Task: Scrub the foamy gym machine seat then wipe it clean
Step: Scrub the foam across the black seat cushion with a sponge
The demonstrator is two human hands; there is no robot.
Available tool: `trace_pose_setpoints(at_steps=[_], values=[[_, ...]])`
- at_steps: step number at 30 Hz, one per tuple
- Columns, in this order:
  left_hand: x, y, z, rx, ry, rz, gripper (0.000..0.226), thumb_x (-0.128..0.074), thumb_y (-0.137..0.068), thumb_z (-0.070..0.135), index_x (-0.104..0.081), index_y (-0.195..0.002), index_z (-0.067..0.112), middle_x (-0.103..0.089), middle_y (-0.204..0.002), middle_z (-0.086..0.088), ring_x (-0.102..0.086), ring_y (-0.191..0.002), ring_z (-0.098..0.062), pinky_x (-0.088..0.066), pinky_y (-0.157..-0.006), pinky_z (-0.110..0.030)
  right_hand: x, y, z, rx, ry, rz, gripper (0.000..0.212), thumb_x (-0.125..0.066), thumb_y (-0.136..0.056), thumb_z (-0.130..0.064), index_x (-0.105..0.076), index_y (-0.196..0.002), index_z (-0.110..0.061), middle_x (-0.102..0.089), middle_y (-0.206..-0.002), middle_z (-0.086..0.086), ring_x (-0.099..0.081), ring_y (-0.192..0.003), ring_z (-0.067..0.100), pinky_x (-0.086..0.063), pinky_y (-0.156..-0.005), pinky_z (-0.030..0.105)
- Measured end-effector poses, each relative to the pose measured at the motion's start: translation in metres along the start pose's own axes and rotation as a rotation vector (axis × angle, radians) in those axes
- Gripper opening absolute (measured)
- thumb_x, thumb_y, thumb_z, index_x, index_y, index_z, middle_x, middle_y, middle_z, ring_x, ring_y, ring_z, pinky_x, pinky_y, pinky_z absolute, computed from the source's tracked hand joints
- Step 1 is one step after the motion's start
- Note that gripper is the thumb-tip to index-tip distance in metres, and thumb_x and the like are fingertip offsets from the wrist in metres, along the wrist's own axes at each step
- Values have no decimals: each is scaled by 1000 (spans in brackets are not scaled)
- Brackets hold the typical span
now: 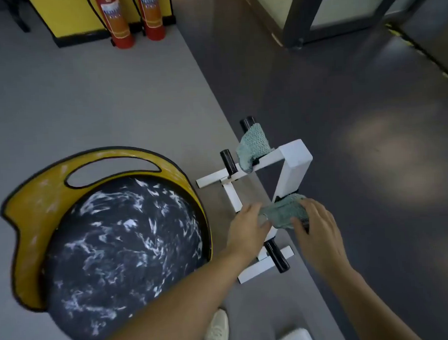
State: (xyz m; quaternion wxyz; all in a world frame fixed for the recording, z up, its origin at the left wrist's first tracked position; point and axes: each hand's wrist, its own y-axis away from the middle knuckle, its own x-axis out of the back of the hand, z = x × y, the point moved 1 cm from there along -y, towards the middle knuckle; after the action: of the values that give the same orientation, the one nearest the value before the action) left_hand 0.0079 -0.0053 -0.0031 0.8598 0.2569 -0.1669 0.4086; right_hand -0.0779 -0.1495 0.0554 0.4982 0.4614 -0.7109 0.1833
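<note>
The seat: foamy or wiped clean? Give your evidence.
Foamy: white foam streaks cover the dark round seat and speckle its yellow backrest.

left hand [246, 228] and right hand [316, 232] on bare forearms [172, 300]; white lace-up sneaker [217, 329].

Cloth [284, 213] lies on rack [297, 157], right of seat [118, 251].
</note>
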Motion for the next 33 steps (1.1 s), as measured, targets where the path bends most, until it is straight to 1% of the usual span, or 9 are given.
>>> trace_pose_setpoints(at_steps=[6,11,15,18,20,23,27,31,33], values=[[-21,-32,-6,-31,-11,42,25,-64,-96,30,-67,-118,19,-62,-109,1,-54,-96,-15,-35,-73,-25,-8,-27,6,-30,-70,28,51,-62,-97,-25,-45,-146,-24,-54,-143,-3,-53,-126,23,-46,-99,39],[-18,-32,-16,-140,-87,130,23,-59,-99,33,-60,-83,18,-60,-79,1,-49,-76,-17,-36,-61,-33,4,-36,-2,-92,-68,-2,34,-66,-94,-20,-56,-125,-25,-64,-112,-1,-58,-102,26,-44,-81,36],[2,-15,-26,-264,-42,110,20,-51,-104,30,-50,-87,20,-57,-72,2,-52,-64,-15,-44,-57,-39,4,-27,-20,95,198,64,21,-68,-84,-9,-62,-97,-25,-57,-90,-3,-43,-91,25,-33,-74,36],[36,1,-46,-293,-40,135,18,-47,-106,30,-42,-89,27,-46,-65,11,-46,-57,-6,-31,-50,-25,-10,-11,-54,221,213,125,15,-71,-81,-10,-65,-86,-22,-51,-79,-14,-40,-87,21,-33,-75,38],[68,11,-67,-302,-28,186,14,-47,-105,30,-47,-92,25,-49,-67,10,-48,-58,-9,-38,-52,-32,-26,-4,-84,321,172,142,17,-77,-78,-12,-62,-76,-21,-53,-74,-15,-41,-81,21,-31,-68,34],[122,33,-106,-325,-16,275,14,-50,-103,32,-57,-96,23,-60,-77,8,-57,-68,-11,-49,-60,-39,-60,-1,-126,474,91,68,32,-82,-78,-26,-53,-65,-22,-50,-70,-12,-43,-75,18,-32,-66,18],[184,65,-160,-299,-30,353,9,-55,-103,36,-61,-97,32,-63,-83,16,-61,-76,-5,-48,-64,-29,-117,-4,-179,496,-177,-205,44,-55,-84,-62,-45,-63,-24,-48,-64,0,-46,-58,16,-35,-56,29],[221,79,-215,-251,-37,408,12,-56,-101,38,-62,-93,33,-66,-80,13,-63,-75,-9,-50,-62,-38,-176,-8,-221,568,-337,-333,37,-54,-82,-63,-48,-61,-34,-46,-60,1,-44,-53,11,-33,-53,23],[233,83,-240,-231,-47,449,15,-56,-99,41,-64,-89,33,-66,-77,13,-63,-73,-10,-49,-61,-36,-203,-9,-235,607,-374,-362,40,-54,-83,-63,-48,-63,-29,-45,-63,5,-42,-53,9,-33,-53,21]])
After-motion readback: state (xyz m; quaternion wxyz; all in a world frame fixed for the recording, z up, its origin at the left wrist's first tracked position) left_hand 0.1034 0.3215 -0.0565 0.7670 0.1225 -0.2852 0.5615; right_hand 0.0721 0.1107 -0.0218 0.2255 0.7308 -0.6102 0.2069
